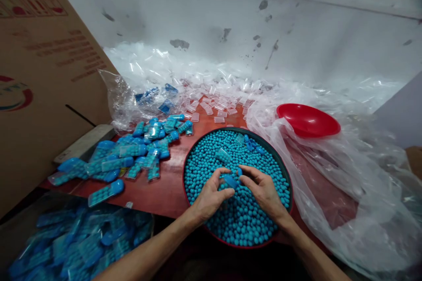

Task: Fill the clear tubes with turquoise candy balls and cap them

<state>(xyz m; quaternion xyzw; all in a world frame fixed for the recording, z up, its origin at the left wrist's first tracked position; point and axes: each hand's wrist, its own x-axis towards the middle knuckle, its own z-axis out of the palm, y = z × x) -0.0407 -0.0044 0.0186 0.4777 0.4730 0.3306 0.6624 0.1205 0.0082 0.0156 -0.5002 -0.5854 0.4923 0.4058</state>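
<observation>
My left hand point(212, 195) is closed around a small container with a blue body point(231, 181), over a round tub point(284, 172) full of turquoise balls point(244, 226). Between the thumb and fingers of my right hand point(263, 189) is a small blue cap point(239, 171), close beside that container. A clear plastic case point(223, 155) lies on the balls just beyond my hands. Several blue caps point(252, 145) rest near the tub's far edge. My fingers partly hide the container.
Filled blue-capped containers point(132, 151) are heaped on the red table point(174, 175) at left, with more in a bag point(79, 246) below. Clear cases point(220, 113) lie scattered behind. A red bowl point(310, 120) sits on plastic sheeting point(372, 197) at right. A cardboard box point(49, 74) stands left.
</observation>
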